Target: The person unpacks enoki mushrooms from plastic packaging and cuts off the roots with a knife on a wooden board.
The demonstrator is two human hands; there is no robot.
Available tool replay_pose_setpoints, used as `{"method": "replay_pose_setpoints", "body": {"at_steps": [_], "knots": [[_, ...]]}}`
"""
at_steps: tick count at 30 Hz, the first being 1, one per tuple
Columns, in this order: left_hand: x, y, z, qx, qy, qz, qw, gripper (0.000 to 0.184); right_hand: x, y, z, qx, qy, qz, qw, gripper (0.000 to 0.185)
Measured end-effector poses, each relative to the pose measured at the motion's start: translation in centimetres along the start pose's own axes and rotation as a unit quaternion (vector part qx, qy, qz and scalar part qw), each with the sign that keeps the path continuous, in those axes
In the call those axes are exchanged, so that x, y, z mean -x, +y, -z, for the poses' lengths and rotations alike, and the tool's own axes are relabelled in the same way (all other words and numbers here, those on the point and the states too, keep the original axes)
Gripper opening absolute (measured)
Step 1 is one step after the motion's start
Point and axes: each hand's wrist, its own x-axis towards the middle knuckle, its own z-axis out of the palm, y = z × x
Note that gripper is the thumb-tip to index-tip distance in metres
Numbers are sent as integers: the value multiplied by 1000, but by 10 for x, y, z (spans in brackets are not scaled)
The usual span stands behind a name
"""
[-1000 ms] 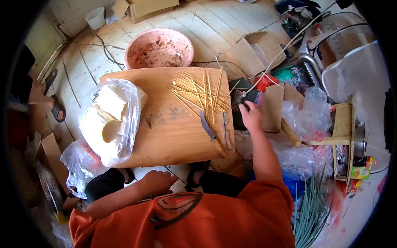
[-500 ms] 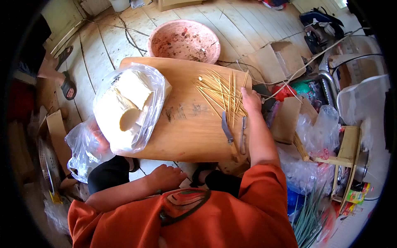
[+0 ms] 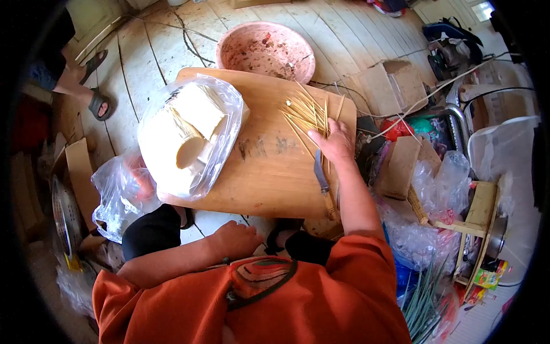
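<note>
My right hand [image 3: 336, 144] rests with fingers spread on a loose pile of thin bamboo skewers [image 3: 306, 112] at the right side of the wooden board [image 3: 269, 178]. Just below that hand lies a knife [image 3: 322, 175] with a wooden handle. A slim metal tool beside it is mostly hidden by my forearm. My left hand [image 3: 236, 238] lies over my lap, fingers curled in and nothing seen in them. On the board's left, an open clear plastic bag [image 3: 229, 140] holds pale, layered pieces of food [image 3: 197, 109], one with a round cut end.
Behind the board stands a pinkish basin [image 3: 229, 49] with scraps in it. Cardboard boxes [image 3: 375, 89], plastic bags [image 3: 452, 178] and a wooden rack [image 3: 480, 212] crowd the right. Another person's sandalled foot [image 3: 100, 105] is at left.
My right hand has moved from the board's right edge inward onto the skewers, and its fingers have spread. My left hand stays over my lap. The view has shifted slightly.
</note>
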Motion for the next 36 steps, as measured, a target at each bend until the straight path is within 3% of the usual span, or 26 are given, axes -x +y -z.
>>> {"method": "replay_pose_setpoints", "body": {"at_steps": [3,13,19,23,26,29,31,36], "knots": [[1,2,1,0,9,3,1000,36,13,-5,7,54,-16,47,997,96],[4,4,5,6,28,-10,1000,34,9,-20,13,77,-58,50,994,95],[6,3,4,1,24,1,1000,35,-4,-4,15,76,-27,61,995,75],[7,3,5,-3,12,6,1000,35,-9,-2,10,87,-47,30,995,74],[8,0,3,2,19,7,1000,35,-21,17,-4,111,-2,64,992,73],[9,0,-1,0,32,5,999,34,-21,16,-4,88,17,29,996,75],[9,0,0,6,25,10,1000,32,-18,12,-2,44,14,-31,998,69],[13,2,4,13,32,11,999,29,-18,22,-4,24,-2,-10,1000,50]]}}
